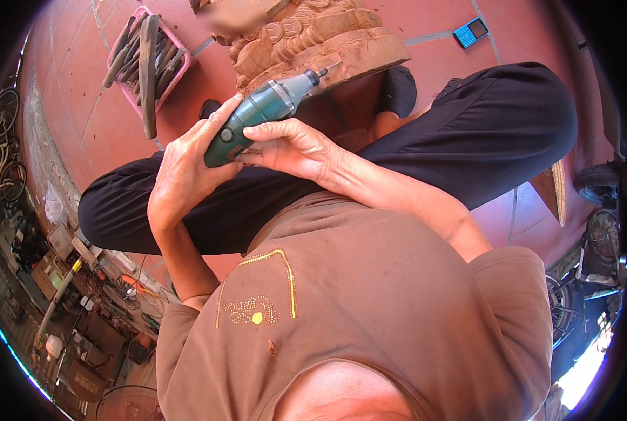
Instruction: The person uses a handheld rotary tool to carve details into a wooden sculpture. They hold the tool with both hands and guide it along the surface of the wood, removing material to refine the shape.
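A brown shirt [405, 295] with a yellow print is filling the lower part of the view, nearest of all. Beyond it, both hands are holding a green rotary tool [257, 118]. The left hand [191, 158] is wrapping the tool's rear end from the left, its thumb lying underneath and its fingers reaching along the upper side. The right hand [292, 149] is closing on the same rear half from the right, its thumb pressing beside a round cap on the body. The tool is slanting up and to the right, over the crossed legs in black trousers [475, 126]. Its thin bit [331, 67] is pointing toward a brown carving [313, 38] and overlapping its edge in view; whether the two are touching, I cannot tell.

The carving is standing on the red tile floor [75, 105] just past the legs, showing its relief. To its left, a pink basket [181, 57] is holding a heap of long tools [148, 67], several jutting over its rim. Well to the carving's right, a blue phone [470, 33] is lying on the tiles.
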Available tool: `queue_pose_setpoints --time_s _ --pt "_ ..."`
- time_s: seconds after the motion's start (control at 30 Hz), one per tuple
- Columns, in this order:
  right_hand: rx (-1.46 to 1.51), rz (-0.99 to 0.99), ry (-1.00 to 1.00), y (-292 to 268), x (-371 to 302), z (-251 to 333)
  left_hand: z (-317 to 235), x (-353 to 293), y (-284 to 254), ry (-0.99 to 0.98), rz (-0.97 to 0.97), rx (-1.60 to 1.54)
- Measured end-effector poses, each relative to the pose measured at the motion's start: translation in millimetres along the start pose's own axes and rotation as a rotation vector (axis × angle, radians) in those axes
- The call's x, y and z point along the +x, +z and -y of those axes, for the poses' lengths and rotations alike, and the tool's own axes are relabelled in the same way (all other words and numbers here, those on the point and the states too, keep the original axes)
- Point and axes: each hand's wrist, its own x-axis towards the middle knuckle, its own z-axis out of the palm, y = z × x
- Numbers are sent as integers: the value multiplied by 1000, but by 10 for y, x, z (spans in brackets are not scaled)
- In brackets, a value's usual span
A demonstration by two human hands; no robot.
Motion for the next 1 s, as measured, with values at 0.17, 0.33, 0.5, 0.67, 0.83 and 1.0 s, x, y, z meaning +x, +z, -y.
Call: queue_pose_setpoints --time_s 0.17,0.33,0.5,0.67,0.83,1.0 --pt "-2 5 -7 0 -25 -22 11 -22 10 16 8 13" --pt "3 28 -3 -51 -44 -64 7 -41 27 16 13 -10" --pt "18 37 14 -75 -87 -82 19 -60 46 49 7 5" --pt "21 49 6 -75 -106 -107 13 -76 46 51 16 -5" --pt "27 44 12 -64 -117 -107 -1 -86 40 46 21 -8" --pt "21 47 19 -63 -113 -107 32 -94 66 99 -16 13"
